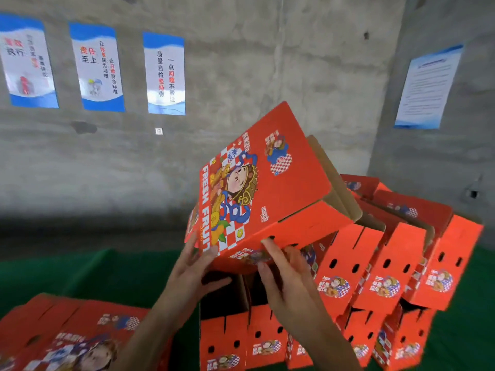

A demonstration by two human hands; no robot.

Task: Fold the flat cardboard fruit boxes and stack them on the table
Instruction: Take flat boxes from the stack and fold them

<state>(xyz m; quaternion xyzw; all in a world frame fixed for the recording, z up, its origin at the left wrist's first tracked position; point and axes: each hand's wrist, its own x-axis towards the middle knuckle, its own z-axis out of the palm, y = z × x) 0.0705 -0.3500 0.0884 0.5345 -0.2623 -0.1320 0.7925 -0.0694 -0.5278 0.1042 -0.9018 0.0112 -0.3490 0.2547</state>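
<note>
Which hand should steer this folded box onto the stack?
Probably the right hand: it holds the folded box on the side nearest the stack. The left hand only supports the far edge.

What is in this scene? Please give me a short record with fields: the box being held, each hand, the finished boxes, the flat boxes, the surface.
held box: red folded fruit box, tilted, raised above the stack
left hand: fingers straight, on the box's lower left corner
right hand: supports the box's near lower edge, fingers against it
finished boxes: folded red boxes stacked in two layers at right
flat boxes: unfolded pile at lower left
surface: green table cover
background: concrete wall with posters
</note>
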